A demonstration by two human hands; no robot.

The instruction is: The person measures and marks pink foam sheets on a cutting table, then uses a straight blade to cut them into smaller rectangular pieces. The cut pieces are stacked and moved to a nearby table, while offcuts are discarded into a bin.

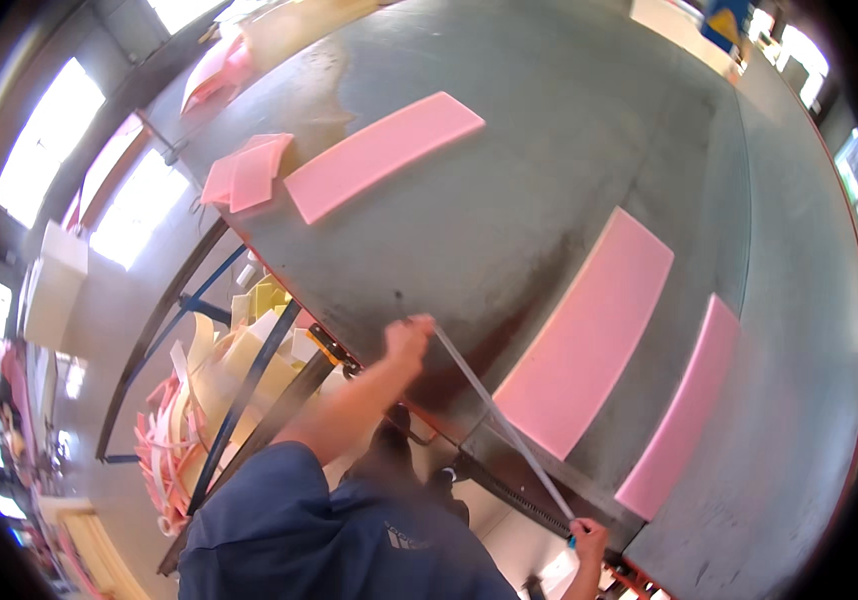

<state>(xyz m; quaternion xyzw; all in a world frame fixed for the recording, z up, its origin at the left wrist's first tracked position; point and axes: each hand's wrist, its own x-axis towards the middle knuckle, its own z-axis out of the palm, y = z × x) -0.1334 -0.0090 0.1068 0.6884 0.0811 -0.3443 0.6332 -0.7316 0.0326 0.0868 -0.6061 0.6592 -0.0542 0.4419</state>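
Note:
A tape measure (494, 408) is stretched straight between my two hands, its pale blade slanting across the near edge of the table. My left hand (409, 342) is closed on the far end of the blade, above the grey tabletop. At the lower right, my right hand (589, 538) is closed round the other end, where a bit of teal shows; the fingers hide most of it. Just right of the blade lies a wide pink foam slab (589, 335). Further right is a narrower pink foam slab (684, 415).
Another pink foam slab (384, 155) lies toward the far left of the grey table (549, 130), beside small pink foam pieces (249, 172). Below the left edge, foam offcuts (174, 440) are heaped among blue metal bars (249, 400). A seam runs along the table's right side.

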